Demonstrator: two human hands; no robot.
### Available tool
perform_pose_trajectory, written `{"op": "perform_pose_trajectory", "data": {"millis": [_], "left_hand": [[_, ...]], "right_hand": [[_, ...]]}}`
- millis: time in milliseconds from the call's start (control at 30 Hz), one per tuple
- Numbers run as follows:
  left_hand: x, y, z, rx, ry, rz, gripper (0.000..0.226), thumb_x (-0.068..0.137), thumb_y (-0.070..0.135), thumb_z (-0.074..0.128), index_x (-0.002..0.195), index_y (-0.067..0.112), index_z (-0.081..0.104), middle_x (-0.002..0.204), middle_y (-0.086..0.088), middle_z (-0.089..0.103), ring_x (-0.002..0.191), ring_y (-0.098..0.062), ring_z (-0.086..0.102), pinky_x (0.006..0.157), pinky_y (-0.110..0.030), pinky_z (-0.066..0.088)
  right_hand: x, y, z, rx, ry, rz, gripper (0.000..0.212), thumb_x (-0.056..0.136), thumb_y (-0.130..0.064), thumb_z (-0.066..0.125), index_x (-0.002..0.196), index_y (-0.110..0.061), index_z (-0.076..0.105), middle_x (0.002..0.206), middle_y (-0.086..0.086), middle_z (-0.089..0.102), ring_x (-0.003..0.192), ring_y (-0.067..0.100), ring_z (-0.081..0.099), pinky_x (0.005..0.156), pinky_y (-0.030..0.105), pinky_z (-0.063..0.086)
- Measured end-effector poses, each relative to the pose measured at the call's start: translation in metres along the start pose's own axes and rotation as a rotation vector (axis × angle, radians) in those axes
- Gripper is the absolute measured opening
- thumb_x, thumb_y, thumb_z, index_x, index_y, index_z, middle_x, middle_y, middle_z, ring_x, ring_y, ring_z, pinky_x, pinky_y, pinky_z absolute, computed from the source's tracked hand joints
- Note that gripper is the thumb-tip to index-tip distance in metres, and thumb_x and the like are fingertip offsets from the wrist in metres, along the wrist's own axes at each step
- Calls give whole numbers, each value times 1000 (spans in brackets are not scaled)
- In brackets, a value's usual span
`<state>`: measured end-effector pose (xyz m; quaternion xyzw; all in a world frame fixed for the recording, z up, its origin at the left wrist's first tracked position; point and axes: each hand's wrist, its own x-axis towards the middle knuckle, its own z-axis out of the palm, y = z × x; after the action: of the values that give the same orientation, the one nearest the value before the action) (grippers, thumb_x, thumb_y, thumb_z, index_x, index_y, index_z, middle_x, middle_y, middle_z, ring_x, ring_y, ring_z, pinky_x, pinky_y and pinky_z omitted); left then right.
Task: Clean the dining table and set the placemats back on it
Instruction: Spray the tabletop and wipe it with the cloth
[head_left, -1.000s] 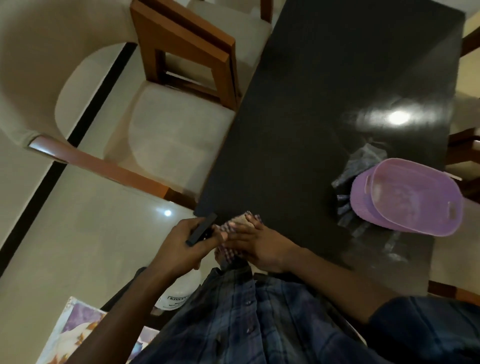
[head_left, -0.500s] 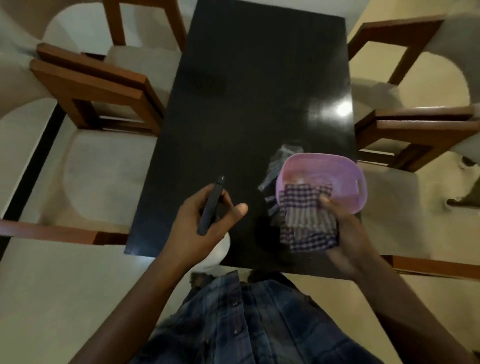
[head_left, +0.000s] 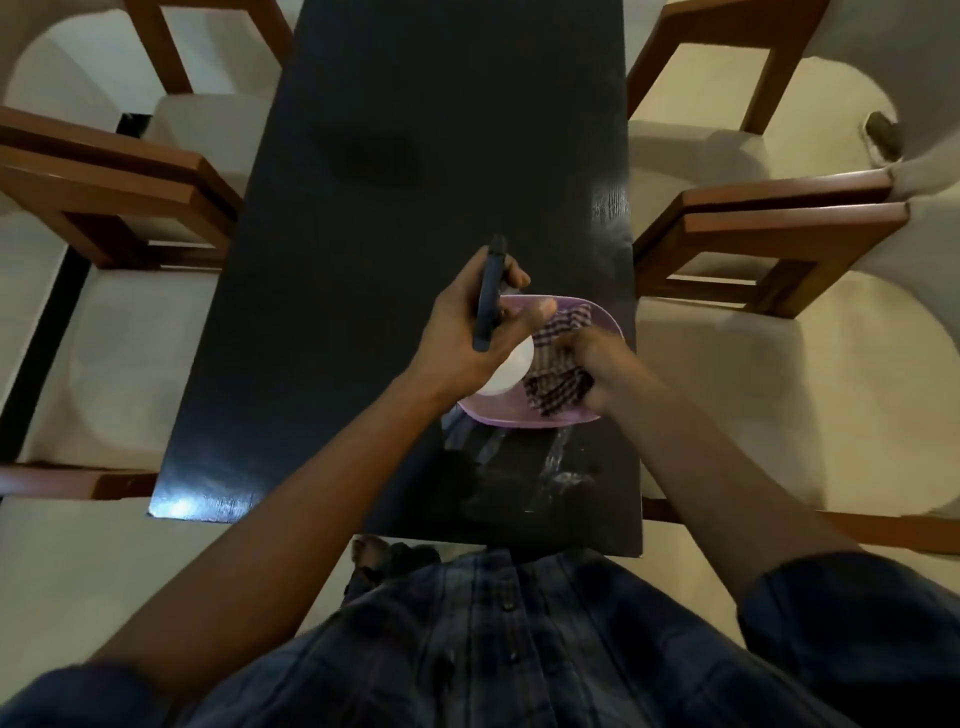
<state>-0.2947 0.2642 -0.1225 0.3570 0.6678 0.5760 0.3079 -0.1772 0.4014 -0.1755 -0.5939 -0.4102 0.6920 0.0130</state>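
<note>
A dark dining table (head_left: 395, 218) runs away from me. On its near right part stands a pink plastic basin (head_left: 540, 418). My right hand (head_left: 597, 364) grips a checked cloth (head_left: 558, 374) inside the basin. My left hand (head_left: 467, 332) hovers over the basin's left side and holds a white spray bottle (head_left: 509, 371) by its dark trigger head (head_left: 491, 291). Wet streaks (head_left: 550, 467) lie on the table between the basin and me. No placemat shows on the table.
Wooden chairs with cream seats stand on both sides, two on the left (head_left: 119, 182) and two on the right (head_left: 769, 228). The pale floor (head_left: 78, 571) surrounds the table. My checked shirt (head_left: 493, 649) fills the bottom of the view.
My view has swung to face straight down the table. My right hand has carried the cloth down into the basin. My left hand has brought the spray bottle over the basin's left edge.
</note>
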Motion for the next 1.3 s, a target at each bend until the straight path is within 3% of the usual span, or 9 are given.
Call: {"op": "perform_pose_trajectory", "data": {"millis": [167, 400, 500, 567, 633, 800, 1000, 1200, 1300], "left_hand": [[2, -34, 13, 116, -54, -65, 35, 95, 28, 78, 115, 13, 54, 101, -19, 64, 86, -39, 67, 84, -52, 60], [-4, -63, 16, 300, -38, -61, 43, 91, 38, 82, 120, 17, 57, 112, 0, 62, 83, -13, 62, 74, -36, 55], [-5, -65, 11, 408, -47, -54, 64, 85, 46, 85, 135, 20, 54, 134, 2, 58, 115, -18, 61, 101, -46, 55], [-14, -63, 8, 508, -65, -93, 86, 80, 36, 89, 151, 24, 40, 159, 2, 38, 147, -21, 38, 120, -42, 37], [-24, -64, 3, 603, -13, -105, 95, 76, 21, 89, 154, 26, 35, 166, 4, 26, 153, -22, 24, 120, -39, 30], [-44, -73, -12, 480, 233, -260, 81, 79, 13, 85, 148, 24, 45, 145, 3, 49, 125, -12, 56, 98, -26, 56], [-40, -71, -18, 206, 322, -416, 44, 87, 1, 73, 127, 18, 66, 117, 4, 71, 107, -11, 70, 78, -19, 60], [-55, -75, -52, 18, 463, -525, 37, 85, -4, 73, 115, 18, 75, 107, 4, 77, 99, -7, 74, 77, -21, 61], [-82, -71, -86, -54, 552, -517, 35, 85, -9, 73, 111, 14, 76, 103, 1, 78, 92, -4, 74, 74, -17, 58]], "right_hand": [[34, 11, -6, -91, -18, 97, 24, 93, -32, 64, 113, -22, 73, 113, 11, 76, 105, 34, 70, 92, 51, 58], [-8, 6, -29, -328, -90, -165, 48, 100, -1, 55, 143, -24, 53, 129, -9, 59, 121, 13, 52, 90, 30, 46], [-21, 15, -55, -458, 31, -418, 42, 101, -11, 63, 140, -25, 58, 127, -16, 56, 117, 3, 53, 81, 15, 49], [-18, 18, -67, -489, 193, -528, 37, 99, -22, 70, 135, -26, 60, 128, -12, 62, 116, 7, 60, 88, 22, 55], [-8, 20, -74, -451, 266, -484, 41, 97, -27, 73, 135, -23, 60, 125, -6, 66, 112, 10, 63, 94, 30, 57], [6, 27, -79, -391, 205, -417, 29, 99, -27, 69, 126, -18, 67, 113, -3, 72, 100, 7, 68, 91, 32, 59], [-2, 29, -67, -371, 195, -436, 24, 102, -23, 65, 124, -16, 70, 107, -4, 72, 101, 11, 70, 90, 33, 61], [-25, 11, -22, -438, 166, -495, 13, 103, -22, 63, 112, -29, 69, 90, -23, 65, 76, -12, 65, 57, 7, 48], [-35, 6, 19, -433, 101, -578, 17, 100, -15, 68, 108, -27, 76, 86, -20, 73, 81, -5, 72, 69, 16, 59]]}}
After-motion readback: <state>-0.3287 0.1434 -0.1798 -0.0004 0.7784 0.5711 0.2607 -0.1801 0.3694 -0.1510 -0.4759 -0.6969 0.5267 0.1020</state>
